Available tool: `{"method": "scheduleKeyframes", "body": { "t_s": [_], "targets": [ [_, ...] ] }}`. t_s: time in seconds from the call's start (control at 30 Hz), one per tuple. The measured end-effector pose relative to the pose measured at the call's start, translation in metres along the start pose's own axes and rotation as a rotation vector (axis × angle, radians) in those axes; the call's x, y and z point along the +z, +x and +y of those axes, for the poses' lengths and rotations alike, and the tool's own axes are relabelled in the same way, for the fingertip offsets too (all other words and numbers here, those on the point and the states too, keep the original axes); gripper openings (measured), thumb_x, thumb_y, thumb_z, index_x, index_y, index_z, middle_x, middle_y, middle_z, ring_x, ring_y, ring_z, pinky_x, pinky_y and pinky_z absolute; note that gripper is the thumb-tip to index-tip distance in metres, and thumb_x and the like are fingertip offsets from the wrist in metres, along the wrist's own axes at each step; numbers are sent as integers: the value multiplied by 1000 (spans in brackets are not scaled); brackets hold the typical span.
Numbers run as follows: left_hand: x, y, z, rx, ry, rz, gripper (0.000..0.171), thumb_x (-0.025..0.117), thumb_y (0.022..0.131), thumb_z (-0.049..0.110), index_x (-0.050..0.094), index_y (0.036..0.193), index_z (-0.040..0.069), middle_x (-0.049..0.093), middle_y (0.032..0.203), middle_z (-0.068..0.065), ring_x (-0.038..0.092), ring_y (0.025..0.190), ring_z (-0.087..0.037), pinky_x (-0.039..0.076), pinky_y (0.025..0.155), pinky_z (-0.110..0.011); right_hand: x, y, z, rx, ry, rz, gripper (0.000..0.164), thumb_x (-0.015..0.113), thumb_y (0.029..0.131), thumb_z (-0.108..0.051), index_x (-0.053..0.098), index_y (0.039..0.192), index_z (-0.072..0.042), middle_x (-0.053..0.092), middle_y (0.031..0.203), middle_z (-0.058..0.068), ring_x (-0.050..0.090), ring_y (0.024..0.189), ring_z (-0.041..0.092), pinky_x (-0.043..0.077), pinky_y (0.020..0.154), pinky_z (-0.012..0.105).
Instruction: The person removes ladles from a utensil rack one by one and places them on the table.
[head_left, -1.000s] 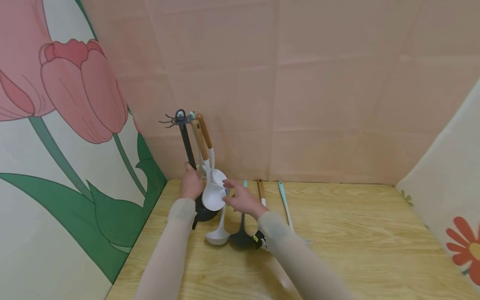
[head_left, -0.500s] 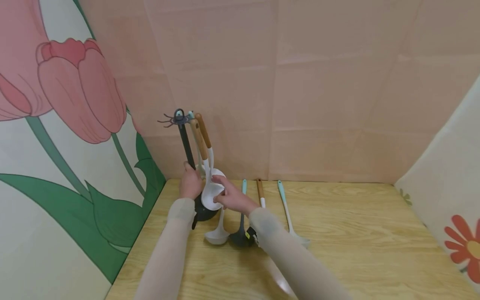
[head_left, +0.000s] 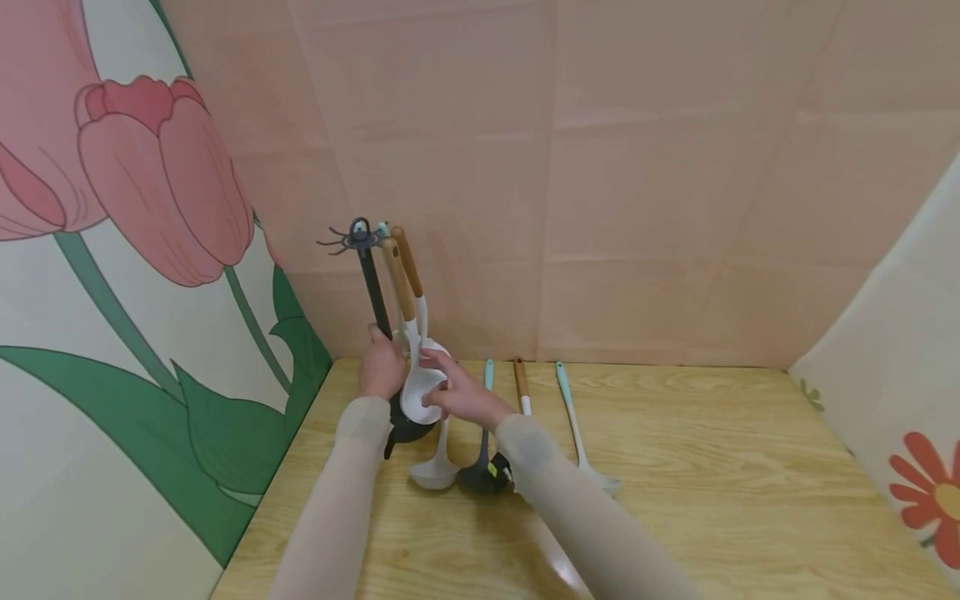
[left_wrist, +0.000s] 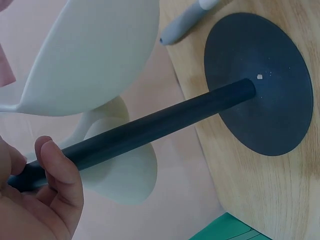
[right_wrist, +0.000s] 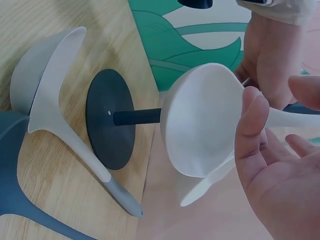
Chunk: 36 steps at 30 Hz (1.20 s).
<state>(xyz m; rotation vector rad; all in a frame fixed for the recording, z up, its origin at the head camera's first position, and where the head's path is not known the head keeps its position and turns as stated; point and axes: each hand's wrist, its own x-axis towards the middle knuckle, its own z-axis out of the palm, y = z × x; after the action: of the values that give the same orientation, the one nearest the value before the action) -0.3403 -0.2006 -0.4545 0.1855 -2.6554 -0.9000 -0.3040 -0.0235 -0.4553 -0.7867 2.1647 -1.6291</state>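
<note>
My left hand (head_left: 381, 367) grips the black pole (head_left: 372, 283) of a utensil stand, its fingers curled round it in the left wrist view. Several thin hooks (head_left: 348, 240) spread from the top; a round dark base (right_wrist: 107, 145) sits on the table. From the stand hangs a white ladle (right_wrist: 202, 120), bowl down, its tan wooden handle (head_left: 399, 279) up. My right hand (head_left: 467, 393) is at this ladle's bowl, fingers loosely bent, fingertips right at the rim. Behind hang another wooden-handled white utensil (head_left: 407, 258) and a pale one, partly hidden.
On the wood-grain table (head_left: 712, 467) right of the stand lie a pale ladle (head_left: 435, 477), a dark ladle (head_left: 478, 478), a brown-handled utensil (head_left: 522, 379) half behind my right arm, and a mint-handled ladle (head_left: 564, 385). A pink covered wall (head_left: 637, 208) rises behind.
My right hand has moved left onto the hanging white ladle's bowl, which has shifted slightly left. The left hand keeps its hold on the pole.
</note>
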Motion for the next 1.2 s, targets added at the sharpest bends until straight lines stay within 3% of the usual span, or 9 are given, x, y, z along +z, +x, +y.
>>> {"method": "scheduleKeyframes", "body": {
  "t_s": [0.3, 0.43, 0.63, 0.73, 0.9, 1.03, 1.2],
  "targets": [
    [0, 1, -2, -5, -22, -12, 54, 41, 104, 16, 19, 147, -9, 65, 105, -32, 67, 93, -45, 52, 78, -55, 5, 0, -3, -10, -18, -6, 67, 59, 99, -12, 26, 157, -16, 40, 152, 14, 65, 91, 26, 52, 59, 32],
    [-1, 0, -1, -6, -21, -17, 54, 40, 105, 17, 19, 147, -9, 66, 102, -31, 67, 91, -45, 52, 77, -55, 5, 0, -3, -13, -35, 8, 64, 57, 101, -14, 26, 157, -16, 42, 150, 14, 64, 91, 26, 55, 67, 46],
    [-3, -1, 2, -16, -19, -16, 55, 43, 105, 16, 19, 147, -10, 66, 100, -30, 67, 89, -44, 52, 75, -55, 4, 0, -3, -9, -53, 46, 60, 55, 103, -15, 28, 156, -18, 47, 144, 14, 61, 87, 21, 55, 70, 50],
    [-3, -1, 2, -20, -18, -26, 56, 42, 105, 17, 18, 148, -10, 66, 100, -30, 67, 89, -43, 52, 74, -54, 2, 0, -2, -9, -46, 58, 58, 54, 104, -18, 28, 157, -20, 48, 142, 15, 61, 88, 26, 54, 72, 54],
    [-3, -1, 2, -21, -15, -31, 55, 41, 105, 17, 19, 147, -10, 66, 97, -29, 68, 87, -43, 53, 73, -53, 2, -1, -2, -5, -51, 87, 54, 50, 106, -28, 30, 156, -25, 51, 133, 12, 61, 90, 35, 52, 64, 41],
    [-4, 0, 2, -22, -18, -35, 55, 41, 106, 17, 18, 148, -9, 66, 96, -28, 68, 85, -42, 53, 72, -53, 2, -1, -4, -37, -79, 113, 49, 47, 107, -29, 36, 153, -19, 55, 120, 12, 57, 77, 25, 48, 57, 32],
    [-4, 0, 2, -30, -10, -51, 55, 39, 106, 18, 16, 149, -9, 66, 95, -26, 68, 81, -38, 53, 70, -50, 2, 0, -4, -77, -114, 135, 43, 47, 107, -27, 43, 147, -12, 58, 110, 12, 51, 66, 15, 46, 52, 30]
  ]
}}
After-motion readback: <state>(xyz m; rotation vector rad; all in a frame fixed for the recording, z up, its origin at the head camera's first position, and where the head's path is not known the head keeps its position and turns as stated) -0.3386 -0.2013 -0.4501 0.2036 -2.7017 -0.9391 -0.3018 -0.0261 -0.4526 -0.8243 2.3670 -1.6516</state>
